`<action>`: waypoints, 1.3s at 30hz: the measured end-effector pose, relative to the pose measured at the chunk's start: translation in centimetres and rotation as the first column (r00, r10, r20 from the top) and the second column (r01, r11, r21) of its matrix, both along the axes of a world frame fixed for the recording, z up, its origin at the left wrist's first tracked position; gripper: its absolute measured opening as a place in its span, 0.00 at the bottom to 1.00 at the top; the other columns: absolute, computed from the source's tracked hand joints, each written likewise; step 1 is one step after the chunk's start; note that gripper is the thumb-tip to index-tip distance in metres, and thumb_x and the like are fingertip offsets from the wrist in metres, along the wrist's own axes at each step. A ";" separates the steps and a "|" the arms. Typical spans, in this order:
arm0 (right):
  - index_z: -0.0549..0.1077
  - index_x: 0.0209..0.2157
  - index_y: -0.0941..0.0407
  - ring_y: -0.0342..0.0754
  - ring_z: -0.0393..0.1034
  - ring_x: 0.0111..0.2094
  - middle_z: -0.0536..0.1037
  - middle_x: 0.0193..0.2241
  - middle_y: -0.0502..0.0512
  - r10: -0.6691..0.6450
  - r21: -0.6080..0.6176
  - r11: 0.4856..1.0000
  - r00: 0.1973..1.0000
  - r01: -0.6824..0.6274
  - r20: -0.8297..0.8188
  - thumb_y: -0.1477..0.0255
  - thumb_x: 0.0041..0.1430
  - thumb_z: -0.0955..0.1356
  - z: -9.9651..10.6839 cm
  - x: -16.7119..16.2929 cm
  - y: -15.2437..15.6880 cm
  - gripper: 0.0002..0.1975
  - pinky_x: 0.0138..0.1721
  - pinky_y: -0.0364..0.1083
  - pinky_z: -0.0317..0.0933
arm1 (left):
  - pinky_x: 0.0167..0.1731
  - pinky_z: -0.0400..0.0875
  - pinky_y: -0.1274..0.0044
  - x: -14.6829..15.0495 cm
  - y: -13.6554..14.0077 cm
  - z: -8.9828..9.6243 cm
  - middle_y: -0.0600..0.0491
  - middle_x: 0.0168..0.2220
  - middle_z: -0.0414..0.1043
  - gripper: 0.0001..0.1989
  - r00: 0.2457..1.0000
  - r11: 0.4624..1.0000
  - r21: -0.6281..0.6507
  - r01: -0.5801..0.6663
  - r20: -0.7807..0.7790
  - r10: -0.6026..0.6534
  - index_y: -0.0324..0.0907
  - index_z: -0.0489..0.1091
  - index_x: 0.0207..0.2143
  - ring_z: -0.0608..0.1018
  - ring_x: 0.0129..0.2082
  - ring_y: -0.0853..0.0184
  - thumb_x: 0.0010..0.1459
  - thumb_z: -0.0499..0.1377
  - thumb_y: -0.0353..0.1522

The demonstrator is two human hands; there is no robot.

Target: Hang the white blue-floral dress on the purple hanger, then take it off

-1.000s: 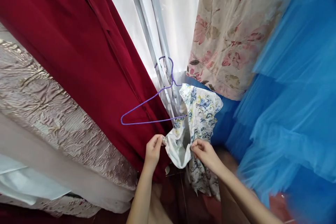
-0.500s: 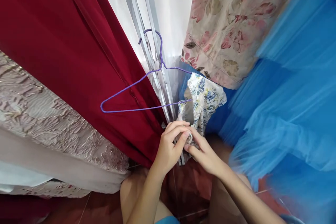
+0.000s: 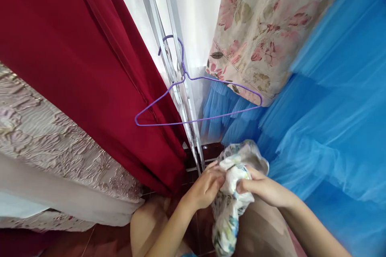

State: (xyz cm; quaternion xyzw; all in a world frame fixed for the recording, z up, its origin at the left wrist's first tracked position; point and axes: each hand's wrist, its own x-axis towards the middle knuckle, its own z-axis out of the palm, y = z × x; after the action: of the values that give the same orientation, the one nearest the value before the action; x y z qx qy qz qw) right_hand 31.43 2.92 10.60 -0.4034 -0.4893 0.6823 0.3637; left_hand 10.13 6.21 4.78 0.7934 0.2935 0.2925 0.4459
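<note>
A white garment with a blue, green and yellow floral print [image 3: 237, 178] is bunched between my two hands, below the hanger. My left hand [image 3: 208, 184] is closed on its left edge. My right hand [image 3: 262, 188] grips the other side, with the thumb pressed on the cloth. Part of the garment hangs down over the legs. Above them, a bare purple hanger [image 3: 199, 120] hangs by its hook from a grey metal frame [image 3: 169, 20]. The garment's exact kind is hard to make out, crumpled as it is.
A long dark red cloth [image 3: 99, 72] hangs on the left, beside a textured pinkish fabric [image 3: 60, 128]. On the right are a beige floral cloth [image 3: 259, 28] and layered blue tulle [image 3: 337, 120]. Reddish floor tiles [image 3: 90, 241] show below.
The floral garment has come off the right side of the hanger and moved down with both hands. The hanger has shifted to the right, and both hands are now lower and farther apart.
</note>
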 end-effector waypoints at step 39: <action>0.78 0.28 0.58 0.45 0.67 0.30 0.74 0.33 0.52 -0.139 0.613 0.790 0.979 0.019 0.149 0.73 0.54 0.65 3.1 -2.2 14.2 0.09 0.30 0.42 0.58 | 0.44 0.64 0.65 -21.7 3.6 19.6 0.51 0.25 0.71 0.06 0.693 0.413 0.888 -0.204 -0.167 0.702 0.45 0.67 0.22 0.72 0.34 0.57 0.48 0.53 0.35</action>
State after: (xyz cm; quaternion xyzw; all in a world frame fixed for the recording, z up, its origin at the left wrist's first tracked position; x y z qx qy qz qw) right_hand 29.23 17.10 13.72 -0.3473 -0.6968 0.4322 0.4550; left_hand -11.54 9.79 24.35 0.8326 0.4447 0.2811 -0.1732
